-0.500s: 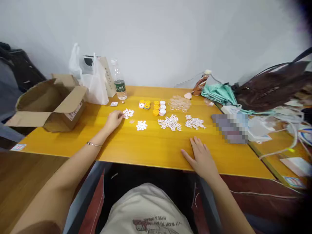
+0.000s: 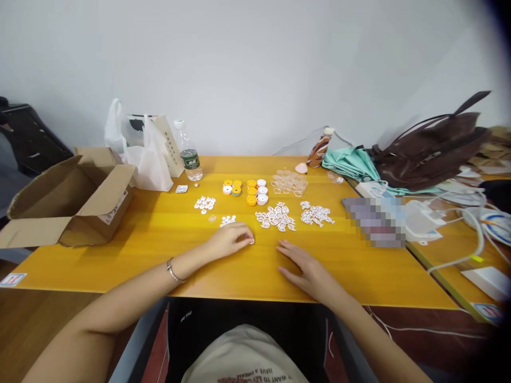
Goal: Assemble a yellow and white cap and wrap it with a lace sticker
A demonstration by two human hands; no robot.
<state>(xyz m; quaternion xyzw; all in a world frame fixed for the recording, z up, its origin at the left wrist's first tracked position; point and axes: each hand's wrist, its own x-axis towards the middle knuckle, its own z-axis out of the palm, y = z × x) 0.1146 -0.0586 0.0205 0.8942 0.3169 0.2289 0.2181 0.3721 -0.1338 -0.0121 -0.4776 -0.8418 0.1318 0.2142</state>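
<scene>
Surface: yellow wooden table (image 2: 247, 266).
Left end: open cardboard box (image 2: 67, 197), white plastic bag (image 2: 146, 159), water bottle (image 2: 189, 154).
Middle: small white pieces (image 2: 275, 216), yellow and white caps (image 2: 249, 190).
Right end: teal cloth (image 2: 349, 159), brown bag (image 2: 431, 149).

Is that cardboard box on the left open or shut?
Open: the cardboard box lies with its flaps spread outward and its inside showing. Whether anything is inside, I cannot tell.

1 head-worn view, looking forward and down, near the yellow table (image 2: 255, 271), wall behind

Near edge: bare bench (image 2: 239, 274) around both hands.
Ahead: white piece piles (image 2: 275, 217), yellow caps (image 2: 245, 189).
Left: cardboard box (image 2: 67, 199).
Right: cables (image 2: 459, 223).
</scene>
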